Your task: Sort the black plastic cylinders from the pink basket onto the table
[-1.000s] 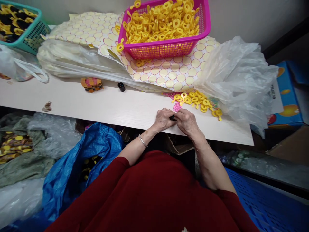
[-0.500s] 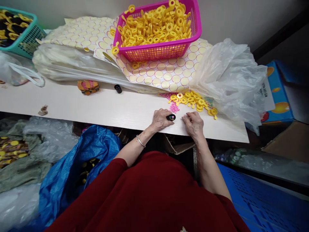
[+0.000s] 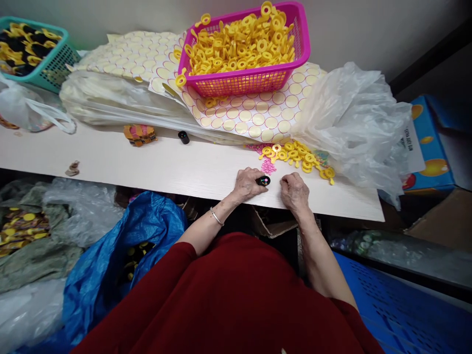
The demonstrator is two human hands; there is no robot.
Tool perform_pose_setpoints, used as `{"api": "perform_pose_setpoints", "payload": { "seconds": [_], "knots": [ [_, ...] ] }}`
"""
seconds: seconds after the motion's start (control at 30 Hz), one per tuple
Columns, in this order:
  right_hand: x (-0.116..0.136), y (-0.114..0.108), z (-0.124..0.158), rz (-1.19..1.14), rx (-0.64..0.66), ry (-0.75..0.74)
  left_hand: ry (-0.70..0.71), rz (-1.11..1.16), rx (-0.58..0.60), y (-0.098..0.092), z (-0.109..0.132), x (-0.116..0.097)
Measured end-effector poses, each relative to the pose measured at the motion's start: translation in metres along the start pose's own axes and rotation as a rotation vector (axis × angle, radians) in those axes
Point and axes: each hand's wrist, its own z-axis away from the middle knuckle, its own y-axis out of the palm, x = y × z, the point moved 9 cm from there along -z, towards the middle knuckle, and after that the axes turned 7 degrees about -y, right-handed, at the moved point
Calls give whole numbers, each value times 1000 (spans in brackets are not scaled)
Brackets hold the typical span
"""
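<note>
My left hand (image 3: pixel 247 184) rests near the front edge of the white table (image 3: pixel 162 164), fingers curled round a small black cap (image 3: pixel 263 181) with a coloured spot on top. My right hand (image 3: pixel 294 191) lies a little to its right, fingers curled in a pinch; what they hold is too small to make out. Just beyond the hands lie small pink bits (image 3: pixel 267 167) and a loose heap of yellow plastic rings (image 3: pixel 298 156).
A pink basket (image 3: pixel 254 78) of yellow rings stands on dotted sticker sheets (image 3: pixel 254 115) at the back. A teal basket (image 3: pixel 47 69) sits far left, clear plastic bags (image 3: pixel 354 123) to the right. Another black cap (image 3: pixel 183 137) and an orange stack (image 3: pixel 139 133) lie mid-table. A blue bag (image 3: pixel 121 250) hangs below.
My hands were pressed together over the black cap a second ago. They have come apart: the left keeps the cap, the right has drawn off to the right.
</note>
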Motion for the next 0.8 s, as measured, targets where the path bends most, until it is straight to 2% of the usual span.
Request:
{"api": "perform_pose_setpoints", "payload": {
  "seconds": [0.1,0.27,0.33,0.43,0.57,0.7,0.8],
  "knots": [
    [-21,-13,-2,-11,-134,142,-5,19,0,-2,0,0],
    [-77,-57,8,137,-348,394,-50,33,-2,-5,0,2],
    [-100,-70,14,188,-370,494,-64,33,-5,-5,-1,2],
    [-123,-73,17,201,-317,563,-75,30,-6,-5,-1,3],
    [-126,-71,12,142,-260,497,-79,22,0,-4,-2,4],
    [-116,-74,17,74,-280,458,-48,7,-1,-3,-1,4],
    [-103,-66,24,-17,-225,410,8,-3,22,-2,0,-2]
  ]
}}
